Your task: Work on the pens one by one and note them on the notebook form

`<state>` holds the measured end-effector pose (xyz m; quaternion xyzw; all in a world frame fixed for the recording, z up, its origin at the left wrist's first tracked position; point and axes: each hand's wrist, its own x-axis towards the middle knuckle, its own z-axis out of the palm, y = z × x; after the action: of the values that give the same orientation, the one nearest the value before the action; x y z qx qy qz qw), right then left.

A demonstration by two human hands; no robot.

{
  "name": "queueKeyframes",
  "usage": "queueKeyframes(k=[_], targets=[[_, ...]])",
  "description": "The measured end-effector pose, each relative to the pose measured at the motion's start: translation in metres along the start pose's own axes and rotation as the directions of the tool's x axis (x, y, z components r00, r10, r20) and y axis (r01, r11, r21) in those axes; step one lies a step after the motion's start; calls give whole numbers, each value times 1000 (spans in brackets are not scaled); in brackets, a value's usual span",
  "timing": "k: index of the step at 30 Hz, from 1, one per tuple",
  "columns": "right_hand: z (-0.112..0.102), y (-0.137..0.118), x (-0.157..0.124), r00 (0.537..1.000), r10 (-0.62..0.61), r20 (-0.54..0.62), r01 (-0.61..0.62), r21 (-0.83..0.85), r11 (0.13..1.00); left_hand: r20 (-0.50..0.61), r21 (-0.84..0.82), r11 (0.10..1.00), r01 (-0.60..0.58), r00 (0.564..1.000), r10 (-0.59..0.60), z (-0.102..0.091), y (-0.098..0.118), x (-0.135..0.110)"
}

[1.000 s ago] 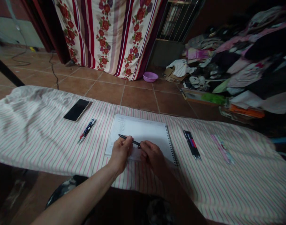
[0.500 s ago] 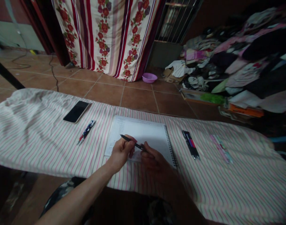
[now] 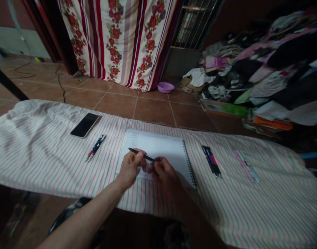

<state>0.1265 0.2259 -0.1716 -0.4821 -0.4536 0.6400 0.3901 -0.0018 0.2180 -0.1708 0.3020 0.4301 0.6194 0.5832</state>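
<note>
A slim black pen [image 3: 149,158] is held level above an open spiral notebook [image 3: 163,142]. My left hand [image 3: 131,166] is closed round the pen's middle, with one end sticking out to the left past the thumb. At the pen's other end, my right hand [image 3: 165,172] pinches it between thumb and fingers; that tip is partly hidden. Small writing runs along the notebook's left and top edges, and its wire binding is on the right. Both hands hover over the page's lower part.
Left of the notebook lie a phone [image 3: 85,125] and a few patterned pens [image 3: 95,148]. Several dark pens [image 3: 211,161] and some pastel pens [image 3: 246,166] lie to the right. All rest on a striped cloth [image 3: 254,207]. Beyond are a purple basin [image 3: 165,88] and heaped clothes [image 3: 267,76].
My right hand has slid leftward along the pen, closer to my left hand. The pen and left hand have shifted slightly left.
</note>
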Motion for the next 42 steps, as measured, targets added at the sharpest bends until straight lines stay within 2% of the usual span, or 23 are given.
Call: queueKeyframes(k=[5, 8, 10, 12, 15, 17, 20, 22, 23, 27, 31, 34, 37, 39, 42], targets=[[-2, -7, -4, 991, -72, -115, 39, -265, 963, -9, -14, 1000, -11, 1000, 10, 3, 0, -2], [0, -10, -7, 992, -61, -108, 26, -298, 954, 0, -2, 1000, -14, 1000, 14, 2, 0, -2], [2, -10, -9, 996, 22, -83, -40, -224, 974, 20, 27, 999, -20, 1000, 19, 0, 0, -2], [3, -11, -11, 985, 174, -21, -175, -97, 980, 56, 67, 997, -30, 998, 26, -2, 1, -2], [0, -15, -13, 920, 364, 144, -377, 79, 923, 124, 77, 997, -30, 992, 20, -6, 5, -3], [-1, -16, -14, 873, 430, 230, -471, 168, 866, 164, 61, 998, -27, 986, 16, -7, 7, -4], [-2, -15, -13, 831, 481, 279, -545, 235, 805, 190, 66, 997, -36, 981, 22, -8, 8, -4], [0, -13, -12, 843, 472, 258, -526, 213, 823, 170, 82, 996, -38, 985, 23, -7, 6, -4], [2, -12, -12, 867, 442, 228, -485, 187, 854, 148, 81, 996, -33, 989, 20, -7, 5, -3], [9, -7, -10, 973, 198, 118, -212, 121, 970, 27, 33, 999, -20, 999, 19, -6, 0, 0], [15, -2, -7, 997, 69, 38, -74, 152, 986, -23, 56, 997, -60, 998, 62, -7, 1, 3], [18, 2, -5, 1000, -6, -26, 9, 116, 993, -39, 59, 997, -44, 998, 46, -8, 3, 3], [19, 1, -8, 1000, 16, -26, -12, 157, 987, -11, 60, 998, 5, 1000, -5, -7, 4, 1], [18, -3, -11, 994, 91, 67, -105, 243, 964, 20, 69, 998, 13, 1000, -14, -6, 6, 0], [14, -12, -15, 965, 196, 176, -248, 359, 900, 34, 85, 996, -41, 999, 38, -6, 8, -1]])
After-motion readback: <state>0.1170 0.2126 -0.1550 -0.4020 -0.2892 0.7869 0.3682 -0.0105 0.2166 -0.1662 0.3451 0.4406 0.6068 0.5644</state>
